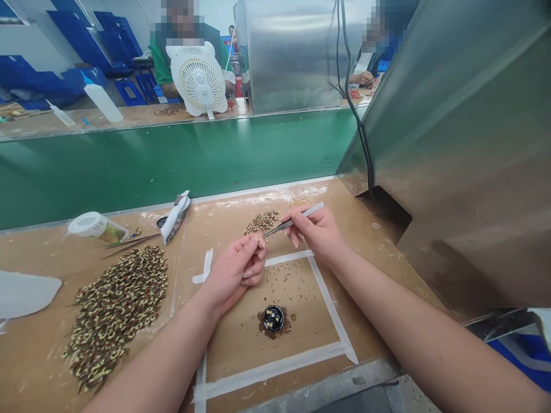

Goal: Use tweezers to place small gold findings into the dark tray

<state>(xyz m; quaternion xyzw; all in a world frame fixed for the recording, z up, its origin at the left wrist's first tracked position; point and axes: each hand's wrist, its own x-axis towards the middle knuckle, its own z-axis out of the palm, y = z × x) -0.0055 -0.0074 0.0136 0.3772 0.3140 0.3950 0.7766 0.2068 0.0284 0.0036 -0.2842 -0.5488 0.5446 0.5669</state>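
My right hand grips a pair of metal tweezers, their tip reaching to the fingertips of my left hand. My left hand is closed in a pinch; whatever sits between its thumb and finger is too small to name. Just beyond the hands lies a small heap of tiny patterned pieces, with some little yellowish bits farther back. Below them, inside a taped rectangle, a small black round dish holds several pale bits and stands in a dark wet stain.
To the left spreads a large pile of patterned pieces, near a white plastic cup on its side. A green conveyor belt runs across, and a metal housing rises on the right. Across the belt, a person sits behind a white fan.
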